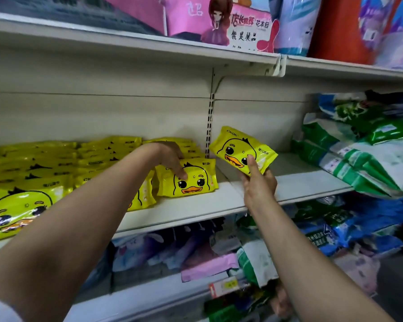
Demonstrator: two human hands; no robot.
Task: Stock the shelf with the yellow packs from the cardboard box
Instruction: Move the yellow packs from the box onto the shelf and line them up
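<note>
Left hand (170, 156) at frame centre pressing the front standing yellow duck pack (191, 180) on the shelf (196, 205) with straightened fingers, right hand (257, 182) just right, pinching another yellow duck pack (240, 149) aloft, tilted.

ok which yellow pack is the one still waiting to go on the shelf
Find the cream middle shelf lined with yellow duck packs. The right hand grips one pack above the shelf's bare stretch. Unlike the others, it is tilted and rests on nothing.
</note>
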